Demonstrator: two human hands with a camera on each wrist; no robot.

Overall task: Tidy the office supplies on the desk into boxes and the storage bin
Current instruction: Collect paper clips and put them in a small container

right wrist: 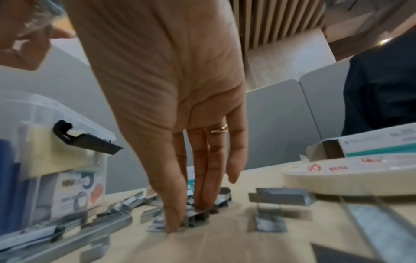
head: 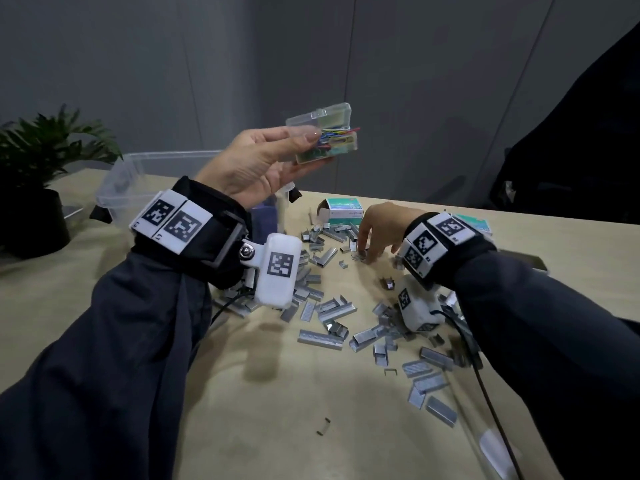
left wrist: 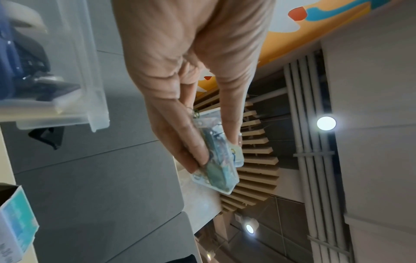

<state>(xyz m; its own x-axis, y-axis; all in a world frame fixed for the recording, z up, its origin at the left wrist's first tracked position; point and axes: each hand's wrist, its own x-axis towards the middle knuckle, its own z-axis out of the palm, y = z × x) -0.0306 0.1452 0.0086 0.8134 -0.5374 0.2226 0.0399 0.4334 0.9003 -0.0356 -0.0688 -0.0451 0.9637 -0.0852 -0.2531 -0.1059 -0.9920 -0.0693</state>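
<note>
Left hand (head: 256, 164) is up in the air above the surface (head: 277, 410), thumb on top and fingers underneath, pinching a small clear plastic case (head: 323, 135) of coloured paper clips; the lid is hinged open at the far side. From the left wrist view the same case (left wrist: 216, 160) sits clamped between thumb and fingers. Down below, the right hand (head: 381, 230) reaches onto the surface near its far edge, fingers pointing down and pressed close together onto a short strip of staples (right wrist: 198, 215) in the pile; the little finger stands off. Whether the strip is actually gripped, I cannot tell. Loose staple strips (head: 332, 320) are scattered across the middle and right of the surface. An open teal-and-white staple box (head: 341, 211) lies at the far edge, just beyond the right hand. The clear storage bin (head: 138, 181) stands toward the far left, behind the left wrist, with a potted plant (head: 41, 161) at the far left corner. A roll of tape (right wrist: 351, 178) lies beside the right hand.
</note>
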